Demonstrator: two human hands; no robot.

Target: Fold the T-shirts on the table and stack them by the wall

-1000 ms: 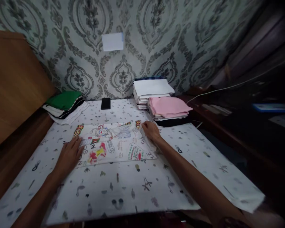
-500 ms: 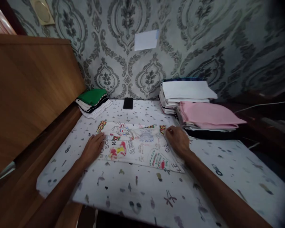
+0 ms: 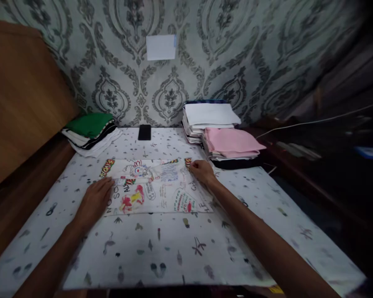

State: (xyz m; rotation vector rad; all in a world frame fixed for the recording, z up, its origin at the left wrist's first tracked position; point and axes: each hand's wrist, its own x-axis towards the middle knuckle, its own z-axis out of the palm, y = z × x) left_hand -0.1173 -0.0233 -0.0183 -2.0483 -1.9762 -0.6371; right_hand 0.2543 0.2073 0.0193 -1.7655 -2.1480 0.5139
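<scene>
A white cloth point(image 3: 155, 200) with coloured drawings and lettering lies folded into a wide strip on the patterned table cover point(image 3: 143, 248). My left hand point(image 3: 96, 194) rests flat on its left end, fingers extended. At the right end, my right hand point(image 3: 202, 170) has its fingers curled together on the cloth's upper corner, beside the printed lettering.
Folded clothes with a green one on top point(image 3: 90, 125) lie at the back left, near a wooden cabinet point(image 3: 25, 95). A black phone point(image 3: 144, 132) lies at the back. Two stacks, topped white point(image 3: 209, 114) and pink point(image 3: 231, 141), stand back right.
The view has turned to the right, so everything appears further left. Both hands keep about the same places on the cloth, which still lies folded.
</scene>
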